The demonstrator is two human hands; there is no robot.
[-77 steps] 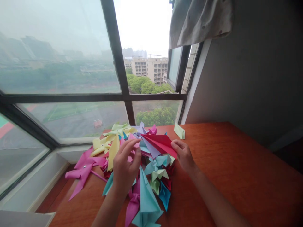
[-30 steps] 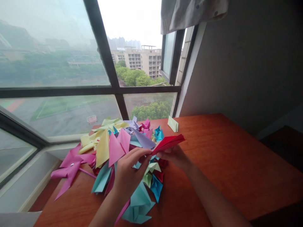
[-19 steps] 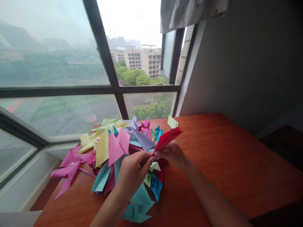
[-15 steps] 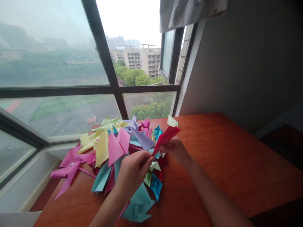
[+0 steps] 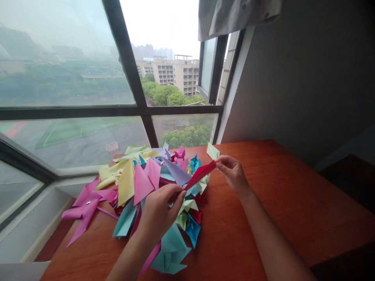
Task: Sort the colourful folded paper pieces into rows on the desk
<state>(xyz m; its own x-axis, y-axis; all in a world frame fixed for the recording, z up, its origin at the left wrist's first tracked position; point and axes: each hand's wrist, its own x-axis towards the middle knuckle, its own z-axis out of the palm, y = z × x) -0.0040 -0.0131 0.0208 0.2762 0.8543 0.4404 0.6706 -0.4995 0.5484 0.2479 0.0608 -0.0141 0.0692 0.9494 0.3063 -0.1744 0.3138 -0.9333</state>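
A folded piece of red paper (image 5: 200, 175) is stretched between my two hands, tilted up to the right. My left hand (image 5: 163, 208) pinches its lower left tip. The upper right end is gripped by the fingertips of my right hand (image 5: 234, 173). Beneath and behind them lies a heap of folded paper pieces: a pink one (image 5: 143, 181), a yellow one (image 5: 126, 184), a purple one (image 5: 177, 171) and a blue one (image 5: 193, 231). A teal folded piece (image 5: 171, 251) lies nearest me, partly hidden by my left wrist.
The heap rests on a reddish-brown wooden table (image 5: 281, 203). A magenta pinwheel (image 5: 86, 208) with a stick lies at the left edge. A pale green folded piece (image 5: 213, 151) sits at the back. Framed windows (image 5: 143, 112) stand behind the table, with a grey wall (image 5: 299, 78) to the right.
My right hand has moved right and slightly up, from the middle of the red paper to its far end. The red paper now looks narrower. My left hand has shifted slightly left.
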